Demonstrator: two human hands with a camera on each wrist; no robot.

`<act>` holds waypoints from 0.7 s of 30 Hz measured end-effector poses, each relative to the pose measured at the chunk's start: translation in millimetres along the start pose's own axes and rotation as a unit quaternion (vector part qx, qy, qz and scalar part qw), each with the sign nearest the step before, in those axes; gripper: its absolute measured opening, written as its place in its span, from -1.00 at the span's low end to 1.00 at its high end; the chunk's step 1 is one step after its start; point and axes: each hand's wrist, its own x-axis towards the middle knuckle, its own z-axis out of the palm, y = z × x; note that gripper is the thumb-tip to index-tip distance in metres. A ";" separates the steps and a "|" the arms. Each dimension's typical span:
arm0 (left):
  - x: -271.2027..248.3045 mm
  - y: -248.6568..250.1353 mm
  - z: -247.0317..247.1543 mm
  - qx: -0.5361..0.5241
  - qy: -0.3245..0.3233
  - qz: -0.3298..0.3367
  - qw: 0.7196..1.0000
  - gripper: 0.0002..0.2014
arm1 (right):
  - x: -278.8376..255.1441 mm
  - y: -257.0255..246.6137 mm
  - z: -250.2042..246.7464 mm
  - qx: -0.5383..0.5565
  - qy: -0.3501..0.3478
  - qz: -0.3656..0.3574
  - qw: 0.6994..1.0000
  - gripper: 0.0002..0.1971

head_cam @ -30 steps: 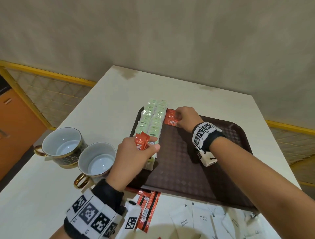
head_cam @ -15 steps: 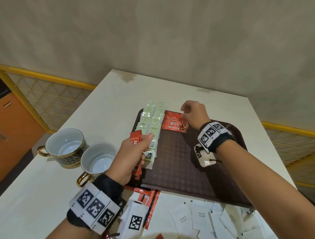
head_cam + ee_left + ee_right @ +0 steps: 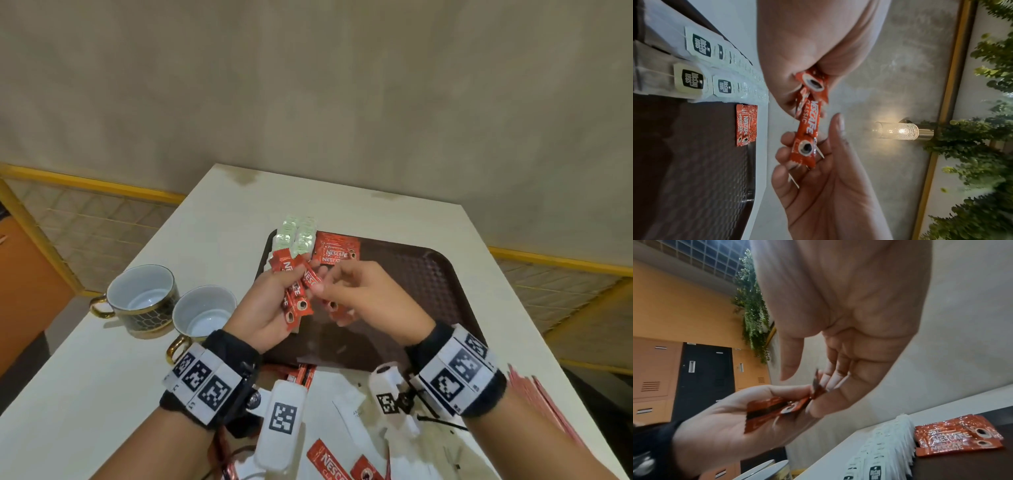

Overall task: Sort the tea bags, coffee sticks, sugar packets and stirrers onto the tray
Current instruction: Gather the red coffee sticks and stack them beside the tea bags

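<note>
My left hand grips a bundle of red coffee sticks above the brown tray's near left part. My right hand meets it and pinches one coffee stick of that bundle at its end. In the right wrist view the bundle lies across the left palm. Two rows of green-white tea bags line the tray's left edge. Beside them lie a few coffee sticks flat on the tray.
Two white cups stand on the table left of the tray. White sugar packets and loose coffee sticks lie near the front edge. Reddish stirrers lie at the front right.
My right hand left the coffee sticks laid on the tray and came back to my left hand. The left hand rose with its bundle, and the right now pinches one stick.
</note>
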 end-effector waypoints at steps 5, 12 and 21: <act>-10.6 -3.6 1.4 0.011 -0.047 0.022 0.999 -0.76 | -13.5 7.5 8.2 0.033 0.027 0.003 0.999 -0.89; -15.2 -5.3 -2.3 0.044 -0.033 0.029 0.998 -0.58 | -31.5 3.5 5.6 0.143 0.080 0.009 0.986 -0.78; -24.9 -21.2 13.9 0.060 -0.105 0.054 0.991 -0.47 | -28.1 10.8 33.8 0.024 0.090 -0.038 0.995 -0.59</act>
